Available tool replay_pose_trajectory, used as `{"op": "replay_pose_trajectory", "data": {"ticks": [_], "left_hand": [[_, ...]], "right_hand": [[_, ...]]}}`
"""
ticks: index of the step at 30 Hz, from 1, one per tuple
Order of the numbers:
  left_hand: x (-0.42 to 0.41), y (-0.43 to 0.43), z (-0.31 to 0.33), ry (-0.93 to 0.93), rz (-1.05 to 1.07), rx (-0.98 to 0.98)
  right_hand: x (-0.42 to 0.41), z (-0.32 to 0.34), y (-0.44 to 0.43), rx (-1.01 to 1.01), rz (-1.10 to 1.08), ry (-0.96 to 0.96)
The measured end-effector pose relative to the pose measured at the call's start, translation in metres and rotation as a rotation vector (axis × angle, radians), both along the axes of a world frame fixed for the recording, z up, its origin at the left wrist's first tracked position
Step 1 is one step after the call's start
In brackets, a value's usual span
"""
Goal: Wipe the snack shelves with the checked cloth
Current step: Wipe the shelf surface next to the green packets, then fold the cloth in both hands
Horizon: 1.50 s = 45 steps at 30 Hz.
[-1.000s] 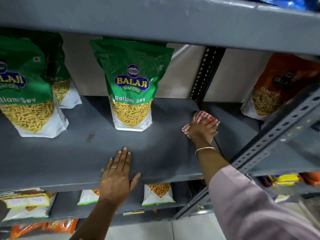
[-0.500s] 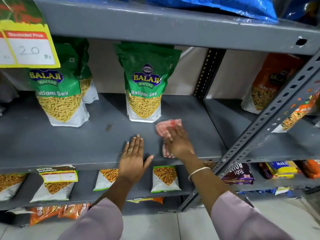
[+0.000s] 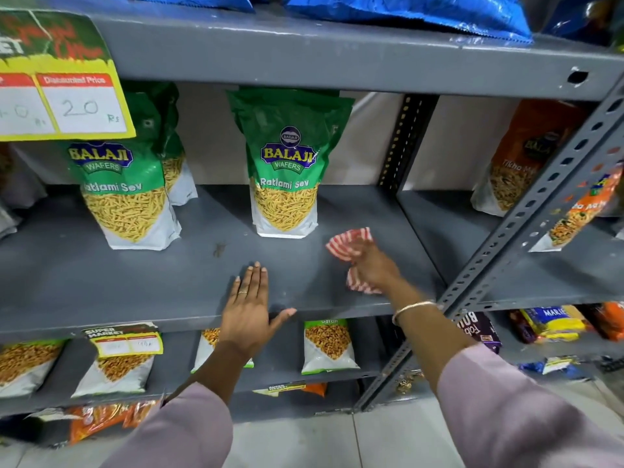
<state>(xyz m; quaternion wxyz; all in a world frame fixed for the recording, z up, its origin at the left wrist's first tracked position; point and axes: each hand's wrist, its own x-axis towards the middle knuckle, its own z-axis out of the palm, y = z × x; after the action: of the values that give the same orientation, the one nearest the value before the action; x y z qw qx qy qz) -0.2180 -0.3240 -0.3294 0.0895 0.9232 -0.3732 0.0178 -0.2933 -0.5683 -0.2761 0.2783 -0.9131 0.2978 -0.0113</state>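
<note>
My right hand [image 3: 373,265] is gripping the bunched red-and-white checked cloth [image 3: 351,238] closed, risking toppling the upright green sev pouch [image 3: 287,170] just beside it; my left hand [image 3: 248,309] is lying flat, empty, on the grey metal shelf [image 3: 101,275]

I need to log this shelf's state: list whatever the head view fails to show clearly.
- checked cloth: middle hidden under the right hand.
- price tag: left price cut off by the frame edge.
- orange packet: label blurred, partly behind the slotted upright.
- lower-shelf price tag: handwriting too faint.
</note>
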Motion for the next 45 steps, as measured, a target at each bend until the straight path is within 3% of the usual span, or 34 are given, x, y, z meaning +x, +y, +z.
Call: {"op": "replay_pose_trajectory", "data": {"ticks": [1, 4, 5, 8, 10, 12, 14, 17, 18, 21, 23, 25, 26, 29, 31, 32, 35, 37, 39, 43, 45], "left_hand": [[0.000, -0.003, 0.000, -0.008, 0.011, -0.031], [-0.005, -0.011, 0.004, -0.012, 0.036, -0.082], [-0.005, -0.013, 0.006, -0.015, 0.025, -0.087], [-0.008, -0.020, 0.019, -0.041, -0.024, -0.115], [-0.011, -0.027, 0.023, -0.048, -0.053, -0.128], [-0.013, -0.035, 0.024, -0.042, -0.057, -0.115], [-0.016, -0.041, 0.017, -0.054, -0.080, -0.076], [-0.016, -0.046, 0.002, -0.069, -0.129, -0.018], [-0.015, -0.046, -0.001, -0.082, -0.125, -0.001], [-0.013, -0.046, -0.006, -0.081, -0.106, 0.064], [-0.012, -0.045, -0.007, -0.069, -0.112, 0.067], [-0.011, -0.045, -0.008, -0.073, -0.117, 0.059], [-0.011, -0.045, -0.008, -0.062, -0.115, 0.060], [-0.012, -0.046, -0.005, -0.045, -0.116, 0.059], [-0.013, -0.047, -0.001, -0.045, -0.128, 0.030], [-0.014, -0.047, 0.003, -0.021, -0.117, 0.009], [-0.018, -0.060, 0.017, 0.034, -0.012, -0.160], [-0.021, -0.081, 0.030, 0.091, 0.040, -0.222], [-0.026, -0.108, 0.042, 0.234, 0.130, -0.254], [-0.030, -0.136, 0.057, 0.628, 0.309, -0.432], [-0.028, -0.130, 0.061, 0.906, 0.413, -0.604]], "right_hand": [[0.000, -0.012, 0.011, -0.103, 0.073, 0.035], [-0.010, -0.016, 0.061, -0.062, 0.271, 0.036], [-0.014, -0.008, 0.070, 0.031, 0.330, 0.042], [-0.033, 0.031, 0.052, 0.622, 0.454, 0.186], [-0.039, 0.046, 0.025, 0.691, 0.359, 0.143], [-0.037, 0.042, -0.002, 0.682, 0.054, -0.085], [-0.029, 0.024, -0.018, 0.471, -0.079, -0.192], [-0.023, -0.016, -0.006, -0.125, 0.077, 0.174], [-0.025, -0.022, 0.001, -0.267, 0.136, 0.207], [-0.032, -0.015, 0.005, -0.434, 0.186, 0.185], [-0.033, -0.013, -0.012, -0.476, -0.117, 0.243], [-0.032, -0.007, -0.019, -0.280, -0.447, 0.303], [-0.028, -0.008, -0.012, -0.216, -0.458, 0.312], [-0.015, -0.014, 0.023, -0.291, -0.137, 0.231], [-0.014, -0.013, 0.037, -0.230, -0.008, 0.157], [-0.011, -0.010, 0.033, -0.166, -0.036, 0.076], [0.001, 0.005, 0.002, -0.044, -0.389, -0.145], [0.003, 0.014, -0.014, 0.023, -0.456, -0.070], [0.001, 0.019, -0.012, 0.169, -0.418, -0.017], [-0.001, 0.019, -0.001, 0.440, -0.450, -0.095], [-0.002, 0.024, 0.001, 0.610, -0.405, -0.102]]}}
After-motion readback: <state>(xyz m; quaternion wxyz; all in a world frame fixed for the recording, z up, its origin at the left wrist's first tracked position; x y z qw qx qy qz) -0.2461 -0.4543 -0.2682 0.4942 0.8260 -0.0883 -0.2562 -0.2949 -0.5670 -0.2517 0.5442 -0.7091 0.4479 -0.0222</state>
